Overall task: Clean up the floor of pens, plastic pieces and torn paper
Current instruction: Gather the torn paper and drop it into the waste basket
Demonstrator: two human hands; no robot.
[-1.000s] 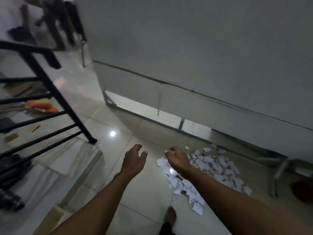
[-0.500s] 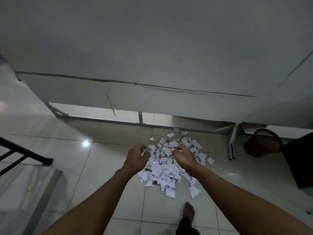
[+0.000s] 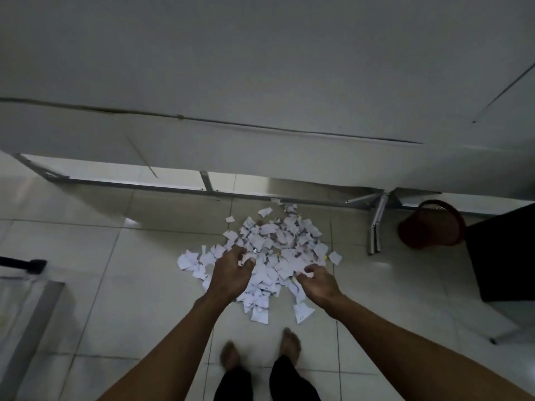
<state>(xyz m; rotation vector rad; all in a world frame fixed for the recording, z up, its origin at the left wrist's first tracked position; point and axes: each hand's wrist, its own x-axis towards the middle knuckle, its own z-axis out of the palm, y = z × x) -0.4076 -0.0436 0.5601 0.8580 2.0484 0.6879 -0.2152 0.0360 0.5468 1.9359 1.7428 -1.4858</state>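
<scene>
A heap of torn white paper scraps point(image 3: 269, 250) lies on the pale tiled floor point(image 3: 86, 256), just in front of the metal foot rail point(image 3: 144, 186) of a grey partition wall point(image 3: 260, 82); the scraps spread from the rail toward the person's bare feet point(image 3: 260, 354), with a few loose pieces at the near edge; small yellowish bits show among the paper on the right side of the heap, too small to name; both arms reach forward and down over the heap; the left hand point(image 3: 231, 270) hangs above the left part of the pile with its fingers loosely curled and parted, and whether the fingertips touch paper or hold any cannot be told; the right hand point(image 3: 318, 282) is over the near right part of the pile, fingers bent downward toward the scraps, and whether it pinches a piece cannot be told either; a reddish-brown mesh basket point(image 3: 431, 224) lies tipped on its side to the right, well apart from the paper, beside a folded metal leg point(image 3: 376, 227) and next to a dark block-shaped object point(image 3: 503, 256); at far left a black railing end point(image 3: 29, 264) and the metal edge of a step point(image 3: 31, 328) show; the dim light blurs fine detail
</scene>
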